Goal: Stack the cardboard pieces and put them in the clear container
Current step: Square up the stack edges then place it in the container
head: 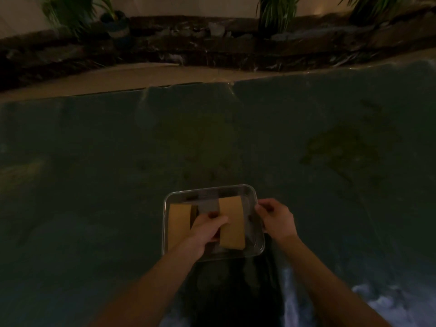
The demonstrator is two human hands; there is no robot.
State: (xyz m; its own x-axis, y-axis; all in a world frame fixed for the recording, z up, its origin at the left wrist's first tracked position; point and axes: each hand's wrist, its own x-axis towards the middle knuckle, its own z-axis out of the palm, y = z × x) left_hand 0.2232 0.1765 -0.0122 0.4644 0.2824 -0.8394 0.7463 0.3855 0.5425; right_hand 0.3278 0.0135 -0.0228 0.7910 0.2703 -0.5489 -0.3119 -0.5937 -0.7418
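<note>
A clear rectangular container (210,190) sits on a dark green surface, near me and slightly below the middle of the view. Inside lie two tan cardboard pieces: one (179,220) flat at the left, one (232,220) at the right. My left hand (207,232) reaches into the container and grips the left edge of the right cardboard piece, thumb on top. My right hand (274,219) rests at the container's right rim with its fingers curled on the edge. The light is dim and details are soft.
The dark green surface (212,138) stretches wide on all sides. A pale strip and a dark stone ledge (212,48) run along the far edge, with potted plants (276,13) behind. A dark gap (233,291) lies just below the container.
</note>
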